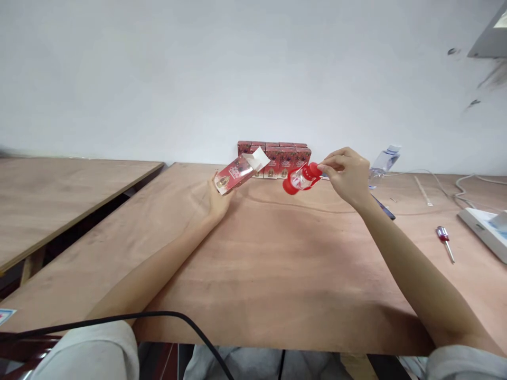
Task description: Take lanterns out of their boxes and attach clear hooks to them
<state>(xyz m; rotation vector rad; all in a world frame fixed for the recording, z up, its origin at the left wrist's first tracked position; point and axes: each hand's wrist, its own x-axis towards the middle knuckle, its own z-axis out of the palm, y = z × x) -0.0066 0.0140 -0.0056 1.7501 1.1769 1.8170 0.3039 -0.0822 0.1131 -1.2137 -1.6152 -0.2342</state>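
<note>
My left hand (217, 205) is closed around a red printed carton (234, 176), which tilts up to the right with its white end flap (260, 157) open. To the right of that flap, my right hand (347, 173) pinches one end of a small red lantern (302, 178) with a clear middle. The lantern hangs tilted above the table, apart from the carton. Behind both, matching red cartons (288, 159) stand packed together against the wall; the held carton and its flap cover part of them.
Right of my right hand are a clear plastic bottle (383, 164), a dark flat object (384, 207), a screwdriver (444, 238), a thin white strip (423, 191) and a white power strip (480, 224) with cables. A black cable (158, 314) crosses the near left edge. A gap separates another table (71, 190) on the left.
</note>
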